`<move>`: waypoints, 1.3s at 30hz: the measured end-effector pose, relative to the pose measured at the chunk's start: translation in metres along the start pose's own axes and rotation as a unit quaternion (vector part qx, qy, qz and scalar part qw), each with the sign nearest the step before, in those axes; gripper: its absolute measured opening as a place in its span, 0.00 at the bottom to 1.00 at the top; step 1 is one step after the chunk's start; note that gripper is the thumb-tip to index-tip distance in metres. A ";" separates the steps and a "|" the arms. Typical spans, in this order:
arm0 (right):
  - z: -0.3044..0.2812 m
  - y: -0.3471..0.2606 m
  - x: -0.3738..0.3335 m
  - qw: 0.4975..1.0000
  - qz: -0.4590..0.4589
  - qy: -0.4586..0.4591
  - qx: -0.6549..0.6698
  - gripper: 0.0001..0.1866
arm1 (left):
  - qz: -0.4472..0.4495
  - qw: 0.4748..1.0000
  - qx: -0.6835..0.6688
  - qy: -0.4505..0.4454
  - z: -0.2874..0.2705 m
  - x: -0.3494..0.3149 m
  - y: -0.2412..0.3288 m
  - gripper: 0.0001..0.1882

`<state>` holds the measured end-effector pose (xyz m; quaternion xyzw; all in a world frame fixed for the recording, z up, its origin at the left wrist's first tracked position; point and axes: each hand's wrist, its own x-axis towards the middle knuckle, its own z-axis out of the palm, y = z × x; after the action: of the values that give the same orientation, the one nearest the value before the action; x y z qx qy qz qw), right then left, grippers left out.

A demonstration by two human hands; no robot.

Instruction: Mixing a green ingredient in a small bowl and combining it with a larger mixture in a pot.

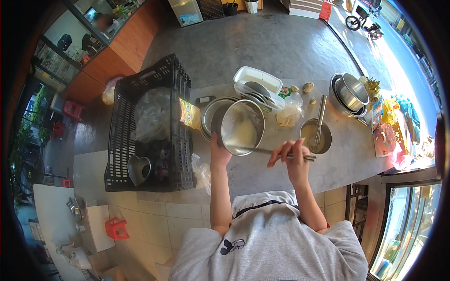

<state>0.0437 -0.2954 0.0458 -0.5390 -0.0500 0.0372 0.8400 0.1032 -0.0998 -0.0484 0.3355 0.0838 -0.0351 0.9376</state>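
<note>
My left hand [220, 151] grips a steel bowl [228, 114] by its near left side. The bowl is tilted toward me and has pale yellow liquid [244, 135] in its lower part. Between the fingers of my right hand [295, 158] is a long, thin metal utensil [266, 151], held nearly level. Its left end reaches the bowl's near rim, and its exact kind is unclear. Just beyond my right hand stands a steel pot [307, 127] with a whisk [322, 112] leaning in it. Another metal bowl [206, 117] sits behind the held one.
A black plastic crate [183, 140] with clear bags and a metal cup stands at left. A yellow packet [189, 114] lies beside it. White containers [262, 77] and a plastic bag [288, 114] are at the back. Stacked steel bowls [351, 91] and colourful bags [391, 112] occupy the right.
</note>
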 end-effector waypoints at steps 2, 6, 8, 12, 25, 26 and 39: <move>0.009 -0.002 0.005 0.988 -0.093 0.112 -0.053 0.31 | 0.008 1.000 0.015 -0.005 -0.001 0.000 0.000 0.30; -0.012 0.006 -0.002 0.999 -0.007 -0.009 -0.046 0.31 | 0.018 0.999 0.028 -0.016 -0.008 0.002 0.001 0.30; -0.007 0.003 -0.001 0.999 -0.036 0.015 0.002 0.32 | -0.013 1.000 -0.010 0.006 0.002 0.000 0.003 0.30; 0.004 0.007 0.006 0.967 -0.105 0.117 -0.201 0.34 | 0.021 0.999 0.028 -0.023 0.001 -0.001 0.001 0.29; -0.005 -0.001 0.003 0.998 -0.022 0.024 0.045 0.31 | -0.019 1.000 -0.010 0.020 -0.008 0.003 -0.005 0.30; 0.000 -0.001 0.004 0.992 -0.050 0.094 0.060 0.30 | -0.020 1.000 -0.009 0.019 -0.008 0.003 -0.006 0.30; 0.010 0.005 0.008 0.989 -0.079 0.052 -0.111 0.12 | 0.006 1.000 0.003 -0.028 0.003 0.002 -0.002 0.27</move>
<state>0.0506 -0.2838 0.0458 -0.6246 -0.0525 -0.0635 0.7766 0.1048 -0.1032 -0.0481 0.3382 0.0553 -0.0389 0.9386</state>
